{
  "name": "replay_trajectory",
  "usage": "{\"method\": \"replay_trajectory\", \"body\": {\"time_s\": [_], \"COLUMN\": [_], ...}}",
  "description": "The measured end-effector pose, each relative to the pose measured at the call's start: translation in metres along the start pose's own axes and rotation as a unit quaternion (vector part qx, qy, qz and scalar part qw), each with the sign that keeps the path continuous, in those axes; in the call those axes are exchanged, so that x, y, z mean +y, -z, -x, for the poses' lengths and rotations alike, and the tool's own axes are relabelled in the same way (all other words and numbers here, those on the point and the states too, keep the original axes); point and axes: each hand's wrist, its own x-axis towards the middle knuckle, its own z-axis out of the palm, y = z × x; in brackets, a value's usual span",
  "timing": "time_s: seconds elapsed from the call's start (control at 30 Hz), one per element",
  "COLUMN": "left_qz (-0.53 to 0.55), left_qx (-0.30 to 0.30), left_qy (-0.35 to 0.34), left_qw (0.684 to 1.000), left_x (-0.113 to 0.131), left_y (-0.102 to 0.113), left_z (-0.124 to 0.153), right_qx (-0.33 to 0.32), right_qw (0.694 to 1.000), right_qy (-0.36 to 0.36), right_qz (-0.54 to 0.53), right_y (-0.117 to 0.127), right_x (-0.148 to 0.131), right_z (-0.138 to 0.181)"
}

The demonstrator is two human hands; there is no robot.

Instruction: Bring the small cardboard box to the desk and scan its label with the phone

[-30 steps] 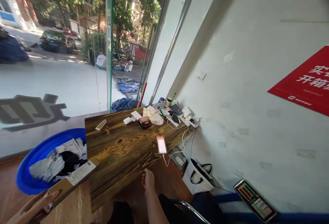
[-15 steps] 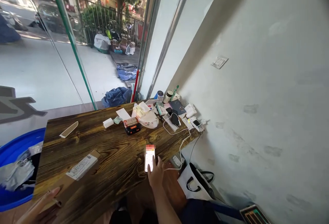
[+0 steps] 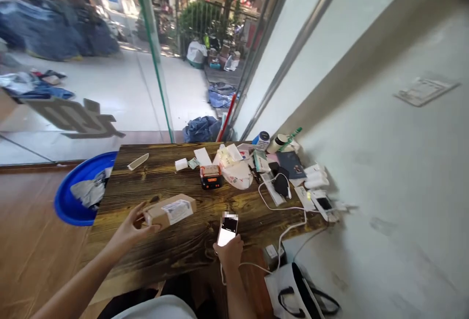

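Observation:
My left hand grips the near left end of a brown cardboard box, thumb on one side and fingers on the other. A white printed label covers part of the box, which is at a slant over the wooden table. My right hand is closed around the lower end of a smartphone. Its lit screen shows a dark band above a white area. A white cable hangs below the phone. Beyond the phone stands a small black and orange label printer.
Papers, a dark notebook, bottles and cables crowd the table's right end. A cutter-like strip lies at the far left. A blue tub with plastic bags is on the left, and a white tote bag at lower right.
The cardboard box has moved right and away from me in my left hand. My right hand went from fingers on the screen to holding the phone. The screen changed, and the view swung left.

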Motion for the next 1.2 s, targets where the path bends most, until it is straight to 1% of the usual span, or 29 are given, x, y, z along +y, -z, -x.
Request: {"method": "replay_trajectory", "body": {"time_s": [0.07,0.1,0.17,0.2,0.27,0.33,0.4,0.43,0.47,0.5,0.53,0.63,0.73,0.87,1.1,1.2], "left_qz": [-0.014,-0.047,-0.146,-0.195,-0.268,-0.307,-0.327,-0.331,-0.332,-0.332,-0.33,-0.325,-0.334,-0.342,-0.342,-0.342], "left_qx": [-0.03,-0.041,-0.049,-0.055,-0.076,-0.105,-0.123,-0.127,-0.128,-0.126,-0.121,-0.115,-0.13,-0.127,-0.106,-0.098], "left_qy": [-0.072,-0.117,-0.191,-0.213,-0.229,-0.233,-0.246,-0.255,-0.263,-0.269,-0.274,-0.27,-0.257,-0.249,-0.244,-0.242], "left_qw": [0.997,0.991,0.969,0.956,0.933,0.917,0.904,0.899,0.897,0.895,0.895,0.899,0.897,0.897,0.901,0.903], "left_x": [0.009,0.014,0.021,0.023,0.024,0.023,0.019,0.016,0.013,0.009,0.006,-0.003,-0.009,-0.013,-0.023,-0.026], "left_y": [-0.005,-0.006,-0.008,-0.008,-0.008,-0.009,-0.011,-0.013,-0.014,-0.015,-0.016,-0.017,-0.016,-0.019,-0.026,-0.026], "left_z": [-0.008,-0.012,-0.018,-0.021,-0.027,-0.032,-0.037,-0.039,-0.041,-0.042,-0.044,-0.047,-0.051,-0.054,-0.058,-0.06], "right_qx": [-0.087,-0.141,-0.25,-0.296,-0.364,-0.425,-0.489,-0.515,-0.533,-0.543,-0.547,-0.538,-0.53,-0.519,-0.518,-0.518], "right_qw": [0.994,0.985,0.95,0.929,0.89,0.842,0.77,0.732,0.701,0.683,0.674,0.677,0.688,0.694,0.689,0.694], "right_qy": [0.01,0.018,0.035,0.044,0.06,0.053,0.011,-0.013,-0.031,-0.04,-0.042,-0.046,-0.061,-0.072,-0.066,-0.056], "right_qz": [-0.063,-0.102,-0.183,-0.217,-0.266,-0.328,-0.409,-0.446,-0.473,-0.487,-0.494,-0.5,-0.493,-0.494,-0.502,-0.497], "right_y": [0.013,0.02,0.034,0.042,0.057,0.07,0.08,0.084,0.086,0.087,0.088,0.09,0.093,0.096,0.096,0.098], "right_x": [-0.002,-0.003,-0.007,-0.009,-0.017,-0.029,-0.045,-0.053,-0.062,-0.069,-0.076,-0.091,-0.096,-0.097,-0.093,-0.093], "right_z": [-0.009,-0.013,-0.014,-0.012,-0.005,0.006,0.017,0.022,0.027,0.031,0.035,0.044,0.05,0.057,0.06,0.06]}}
